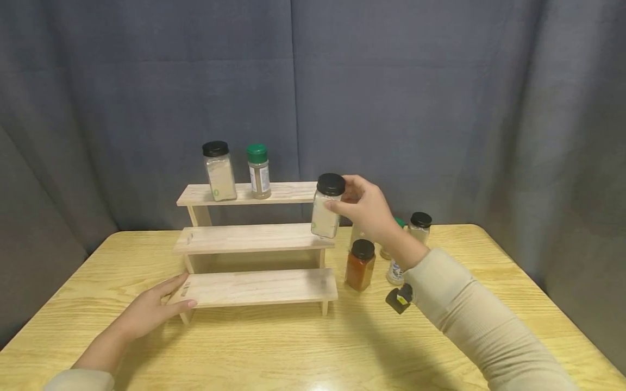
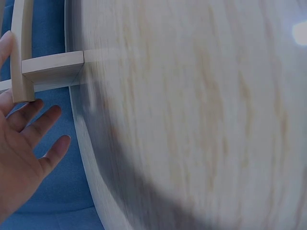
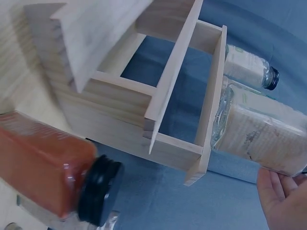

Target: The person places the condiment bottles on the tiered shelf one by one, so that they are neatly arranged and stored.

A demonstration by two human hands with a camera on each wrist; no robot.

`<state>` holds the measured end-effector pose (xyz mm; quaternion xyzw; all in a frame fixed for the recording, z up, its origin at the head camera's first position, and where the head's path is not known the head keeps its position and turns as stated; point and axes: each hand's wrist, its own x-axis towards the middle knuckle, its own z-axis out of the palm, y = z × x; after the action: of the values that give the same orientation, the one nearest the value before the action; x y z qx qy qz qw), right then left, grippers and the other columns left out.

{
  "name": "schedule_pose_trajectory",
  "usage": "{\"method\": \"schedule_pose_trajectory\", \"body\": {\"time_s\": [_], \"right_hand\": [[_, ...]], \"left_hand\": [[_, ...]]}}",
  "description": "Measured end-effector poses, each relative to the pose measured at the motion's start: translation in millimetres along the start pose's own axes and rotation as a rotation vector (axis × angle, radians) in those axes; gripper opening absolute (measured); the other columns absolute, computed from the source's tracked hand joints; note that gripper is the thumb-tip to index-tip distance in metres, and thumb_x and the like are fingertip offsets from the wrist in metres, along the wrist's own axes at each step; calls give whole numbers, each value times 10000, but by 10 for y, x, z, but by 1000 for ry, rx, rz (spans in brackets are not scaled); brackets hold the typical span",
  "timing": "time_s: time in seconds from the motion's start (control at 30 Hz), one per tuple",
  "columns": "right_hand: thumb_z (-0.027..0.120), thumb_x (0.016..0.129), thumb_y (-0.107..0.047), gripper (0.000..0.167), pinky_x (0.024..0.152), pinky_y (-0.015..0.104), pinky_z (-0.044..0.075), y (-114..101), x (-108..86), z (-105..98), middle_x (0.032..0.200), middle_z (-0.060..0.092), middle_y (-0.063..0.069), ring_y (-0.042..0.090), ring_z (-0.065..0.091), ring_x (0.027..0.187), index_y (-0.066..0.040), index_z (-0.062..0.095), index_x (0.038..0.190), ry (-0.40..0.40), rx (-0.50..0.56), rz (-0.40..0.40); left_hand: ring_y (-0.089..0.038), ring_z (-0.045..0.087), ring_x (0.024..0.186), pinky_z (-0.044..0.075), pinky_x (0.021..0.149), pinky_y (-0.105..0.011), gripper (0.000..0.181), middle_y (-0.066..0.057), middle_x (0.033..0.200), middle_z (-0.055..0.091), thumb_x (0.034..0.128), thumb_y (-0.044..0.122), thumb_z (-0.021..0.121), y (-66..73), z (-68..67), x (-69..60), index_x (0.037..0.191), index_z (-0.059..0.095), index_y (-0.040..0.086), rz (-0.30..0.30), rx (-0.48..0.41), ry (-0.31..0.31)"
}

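My right hand (image 1: 365,209) holds a square clear jar (image 1: 324,217) of pale powder with a black lid, thumb on the near side. The jar is off the table, in front of the top tier's right end. My left hand (image 1: 151,307) grips the left end of the bottom tier of a three-tier wooden rack (image 1: 259,288), its other fingers spread in the left wrist view. On the top tier stand a black-lidded jar (image 1: 221,176) of pale powder and a green-capped bottle (image 1: 259,172).
Right of the rack, a black-lidded jar of red-orange spice (image 1: 359,267) stands on the table (image 1: 293,353). Behind my right forearm are another black-lidded jar (image 1: 419,225) and a small labelled bottle (image 1: 395,272). A small black object (image 1: 398,300) lies nearby. A dark curtain (image 1: 391,108) hangs behind.
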<state>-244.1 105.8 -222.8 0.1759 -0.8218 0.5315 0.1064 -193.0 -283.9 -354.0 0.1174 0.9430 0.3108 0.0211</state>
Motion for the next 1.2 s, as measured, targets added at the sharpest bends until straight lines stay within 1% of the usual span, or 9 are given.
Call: {"method": "schedule_pose_trajectory", "body": {"time_s": [0.1,0.37,0.5,0.63,0.83,0.93,1.03,1.2], "right_hand": [[691,739,-211,432,759,330,422,-19,108,29,924,573,48,175,517,854,-97,519,1118,7,15,-8],[693,735,-163,398,720,309,438,-45,380,130,890,592,63,167,545,813,-66,532,1086,63,21,-21],[685,741,-158,383,749,318,429,-66,489,169,898,589,58,160,551,826,-70,526,1079,76,39,-20],[679,745,-159,378,808,326,408,-96,580,215,917,588,47,151,554,862,-74,521,1077,85,60,-19],[669,748,-122,388,814,315,408,-145,700,292,937,586,70,163,551,872,-43,510,1093,103,98,-16],[670,750,-125,401,792,300,421,-156,766,331,943,586,68,160,548,863,-37,504,1104,108,92,-20],[673,749,-145,413,760,286,438,-147,832,379,943,588,65,161,545,847,-35,504,1110,116,55,-23],[681,742,-178,436,735,259,442,-127,912,469,954,583,47,146,529,838,-35,509,1116,113,-11,1]], "left_hand": [[-491,249,1158,268,840,-620,716,-260,1334,265,825,471,501,-4,2,9,1364,251,73,-2,3,2],[-506,243,1151,268,827,-633,717,-263,1343,241,829,469,496,3,6,4,1367,239,70,-2,-7,-8],[-509,232,1154,259,828,-640,719,-261,1347,234,831,469,493,17,-10,-3,1369,231,71,0,-5,-9],[-497,231,1162,254,842,-630,720,-252,1347,242,826,467,502,29,-30,-9,1367,238,72,2,0,3],[-488,225,1170,251,851,-623,723,-248,1348,246,822,467,508,27,-38,-9,1366,242,72,-1,-8,3],[-491,222,1170,252,847,-627,726,-251,1350,239,822,474,504,19,-32,-5,1369,237,81,-10,-13,-4],[-491,226,1168,252,848,-626,724,-254,1346,244,822,472,505,8,-19,-4,1369,238,82,-12,-17,-1],[-486,232,1169,243,857,-625,721,-252,1345,249,822,465,511,-11,7,-16,1365,247,72,-13,-36,-2]]}}
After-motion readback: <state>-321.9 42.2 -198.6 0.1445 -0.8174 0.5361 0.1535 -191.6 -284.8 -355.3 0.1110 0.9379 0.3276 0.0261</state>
